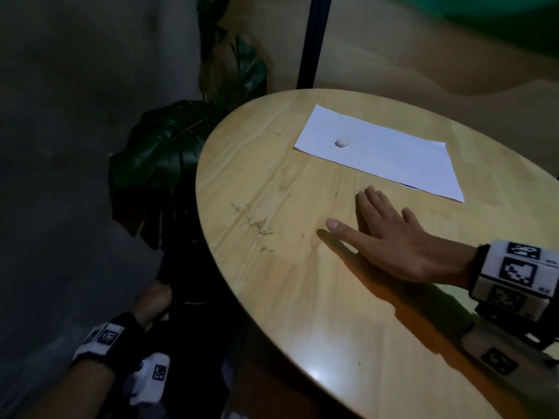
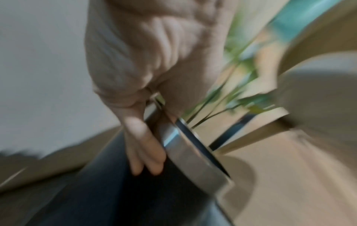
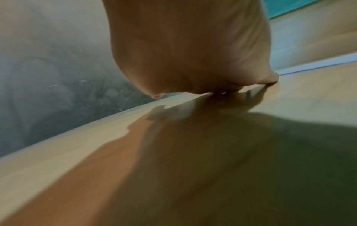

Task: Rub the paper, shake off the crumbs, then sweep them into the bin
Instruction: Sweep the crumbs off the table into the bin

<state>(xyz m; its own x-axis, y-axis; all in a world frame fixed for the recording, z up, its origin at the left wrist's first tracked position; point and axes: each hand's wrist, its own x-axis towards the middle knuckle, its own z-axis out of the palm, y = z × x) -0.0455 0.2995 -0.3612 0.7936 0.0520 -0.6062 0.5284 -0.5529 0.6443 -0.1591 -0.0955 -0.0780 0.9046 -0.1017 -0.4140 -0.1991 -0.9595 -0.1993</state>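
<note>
No legible writing anywhere

The wrist bands (image 1: 514, 273) carry only black-and-white square marker patterns, with tiny print beside them too small to read; the paper (image 1: 387, 152) on the table shows a blank face

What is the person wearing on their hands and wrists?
Both hands are bare, without gloves or sleeves. The right hand has a boxy white wrist unit printed with black square code markers. The left hand has a black strap carrying similar white marker blocks.
</note>
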